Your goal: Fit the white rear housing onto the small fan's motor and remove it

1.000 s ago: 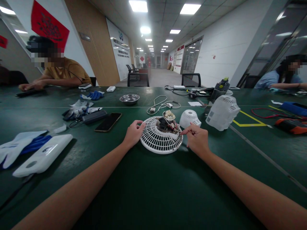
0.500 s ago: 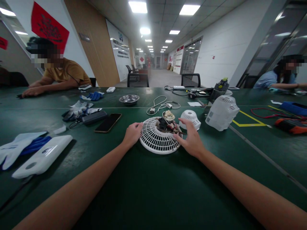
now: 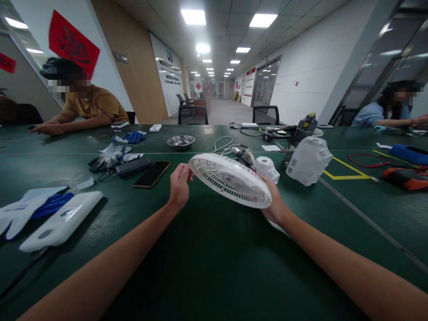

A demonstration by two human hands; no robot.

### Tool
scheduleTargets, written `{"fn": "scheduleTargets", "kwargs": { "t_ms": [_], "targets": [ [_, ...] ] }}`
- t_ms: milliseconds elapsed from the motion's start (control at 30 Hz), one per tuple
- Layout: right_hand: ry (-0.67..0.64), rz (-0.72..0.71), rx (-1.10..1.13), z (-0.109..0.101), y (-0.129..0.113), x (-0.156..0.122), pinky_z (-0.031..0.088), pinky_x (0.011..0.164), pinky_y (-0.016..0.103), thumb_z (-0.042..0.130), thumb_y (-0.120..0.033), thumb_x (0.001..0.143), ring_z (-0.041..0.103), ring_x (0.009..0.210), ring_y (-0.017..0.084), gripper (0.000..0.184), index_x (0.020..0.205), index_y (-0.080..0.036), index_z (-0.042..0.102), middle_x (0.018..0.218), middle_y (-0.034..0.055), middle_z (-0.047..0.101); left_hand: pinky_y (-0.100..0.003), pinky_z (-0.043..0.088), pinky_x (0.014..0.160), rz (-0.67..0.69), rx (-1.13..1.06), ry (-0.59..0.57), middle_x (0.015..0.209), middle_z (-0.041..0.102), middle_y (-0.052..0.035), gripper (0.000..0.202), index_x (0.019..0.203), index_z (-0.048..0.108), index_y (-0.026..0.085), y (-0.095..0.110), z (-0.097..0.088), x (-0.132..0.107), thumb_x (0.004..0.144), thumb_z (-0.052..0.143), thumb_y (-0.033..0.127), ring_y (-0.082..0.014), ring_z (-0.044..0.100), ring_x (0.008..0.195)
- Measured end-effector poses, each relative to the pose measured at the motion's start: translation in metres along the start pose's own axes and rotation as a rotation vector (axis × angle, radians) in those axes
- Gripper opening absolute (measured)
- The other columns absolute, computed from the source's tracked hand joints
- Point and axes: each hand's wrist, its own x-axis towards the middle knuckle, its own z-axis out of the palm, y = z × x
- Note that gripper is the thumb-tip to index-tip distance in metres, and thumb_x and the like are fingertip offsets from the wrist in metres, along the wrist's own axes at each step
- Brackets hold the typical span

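Note:
A round white fan grille (image 3: 207, 171) is held tilted above the dark green table, its hollow inner side and a thin metal shaft facing me. The motor with its wires (image 3: 245, 157) shows behind its upper edge. My left hand (image 3: 179, 183) is closed, thumb and fingers pinching the left rim. At the lower right rim, my right hand (image 3: 276, 203) grips the grille, its fingers partly hidden behind it. Just behind stands a white vented motor cover (image 3: 266, 168). A white cable (image 3: 223, 143) lies beyond the grille.
Left are a smartphone (image 3: 151, 174), a black case (image 3: 133, 167), gloves (image 3: 130, 136) and a white device (image 3: 63, 220). A metal bowl (image 3: 181, 141) sits farther back. To the right stand a translucent white housing (image 3: 309, 161) and an orange-black meter (image 3: 406, 178). Two people sit across the table.
The grille has been raised off the table and tipped over, so its inner side now faces me and the motor points away. My right hand has moved to its lower right rim.

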Motion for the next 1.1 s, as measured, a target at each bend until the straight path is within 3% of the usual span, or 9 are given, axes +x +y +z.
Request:
{"fn": "scheduleTargets", "kwargs": {
  "t_ms": [100, 267, 433, 567, 733, 833, 900, 1000, 1100],
  "targets": [
    [-0.066, 0.099, 0.233, 0.015, -0.001, -0.01, 0.057, 0.092, 0.049, 0.067, -0.062, 0.081, 0.069, 0.111, 0.032, 0.05, 0.116, -0.027, 0.072, 0.11, 0.0058, 0.077, -0.028, 0.048, 0.065, -0.03, -0.032, -0.048, 0.081, 0.062, -0.0024, 0.037, 0.084, 0.065, 0.02, -0.005, 0.002, 0.001, 0.099, 0.051, 0.051, -0.017, 0.056, 0.07],
    [-0.045, 0.107, 0.219, 0.017, -0.002, -0.011, 0.058, 0.089, 0.048, 0.071, -0.059, 0.079, 0.069, 0.109, 0.032, 0.051, 0.117, -0.025, 0.071, 0.109, 0.007, 0.077, -0.028, 0.05, 0.067, -0.099, 0.021, -0.138, 0.094, 0.069, -0.0051, 0.039, 0.094, 0.07, 0.019, -0.011, 0.001, -0.003, 0.1, 0.05, 0.053, -0.0178, 0.061, 0.079],
    [0.102, -0.157, -0.235, -0.005, -0.007, -0.006, 0.056, 0.084, 0.043, 0.08, -0.052, 0.076, 0.068, 0.095, 0.027, 0.072, 0.137, -0.022, 0.059, 0.109, 0.0084, 0.072, -0.036, 0.056, 0.075, -0.47, -0.297, -0.131, 0.105, 0.074, -0.0102, 0.051, 0.112, 0.068, 0.018, -0.002, 0.005, -0.007, 0.096, 0.05, 0.064, -0.0253, 0.07, 0.093],
    [-0.002, -0.36, -0.609, -0.018, -0.008, -0.007, 0.056, 0.085, 0.043, 0.083, -0.049, 0.074, 0.068, 0.096, 0.026, 0.08, 0.144, -0.024, 0.051, 0.117, 0.0101, 0.069, -0.051, 0.056, 0.092, -0.837, -0.502, -0.416, 0.109, 0.075, -0.0225, 0.08, 0.112, 0.071, 0.009, 0.015, 0.002, -0.008, 0.094, 0.036, 0.078, -0.0373, 0.071, 0.108],
    [-0.196, -0.421, -0.883, -0.021, -0.007, -0.003, 0.056, 0.088, 0.046, 0.082, -0.052, 0.075, 0.067, 0.099, 0.029, 0.075, 0.138, -0.024, 0.053, 0.124, 0.0127, 0.067, -0.039, 0.06, 0.091, -0.973, -0.4, -0.383, 0.106, 0.077, -0.0175, 0.029, 0.107, 0.073, 0.011, 0.016, 0.003, -0.008, 0.096, 0.063, 0.036, -0.026, 0.076, 0.094],
    [-0.268, -0.437, -0.919, -0.027, -0.008, 0.005, 0.053, 0.096, 0.049, 0.076, -0.051, 0.082, 0.065, 0.108, 0.03, 0.068, 0.139, -0.024, 0.051, 0.124, 0.0124, 0.065, -0.038, 0.062, 0.089, -1.018, -0.354, -0.318, 0.11, 0.076, -0.0185, 0.019, 0.106, 0.072, 0.009, 0.011, 0.008, -0.008, 0.095, 0.065, 0.023, -0.0241, 0.076, 0.093],
    [-0.145, -0.511, -0.959, -0.038, -0.006, 0.014, 0.049, 0.103, 0.052, 0.071, -0.047, 0.086, 0.061, 0.117, 0.033, 0.058, 0.137, -0.025, 0.054, 0.129, 0.0131, 0.062, -0.04, 0.063, 0.089, -1.023, -0.368, -0.291, 0.112, 0.076, -0.0191, 0.02, 0.108, 0.072, 0.008, 0.009, 0.01, -0.009, 0.095, 0.065, 0.022, -0.0249, 0.076, 0.094],
    [0.21, -0.553, -1.075, -0.063, 0.0, 0.031, 0.039, 0.113, 0.058, 0.073, -0.042, 0.081, 0.05, 0.131, 0.039, 0.061, 0.136, -0.021, 0.056, 0.136, 0.0165, 0.056, -0.037, 0.064, 0.087, -0.996, -0.357, -0.261, 0.111, 0.076, -0.0187, 0.019, 0.106, 0.072, 0.008, 0.006, 0.012, -0.01, 0.095, 0.067, 0.022, -0.0232, 0.076, 0.091],
    [0.274, -0.352, -1.068, -0.089, 0.011, 0.047, 0.041, 0.108, 0.061, 0.081, -0.041, 0.068, 0.057, 0.12, 0.039, 0.085, 0.143, -0.018, 0.049, 0.125, 0.0163, 0.062, -0.032, 0.064, 0.081, -0.915, -0.302, -0.212, 0.108, 0.076, -0.0161, 0.022, 0.111, 0.071, 0.01, 0.002, 0.013, -0.011, 0.092, 0.071, 0.023, -0.0196, 0.076, 0.085]
  ]
}}
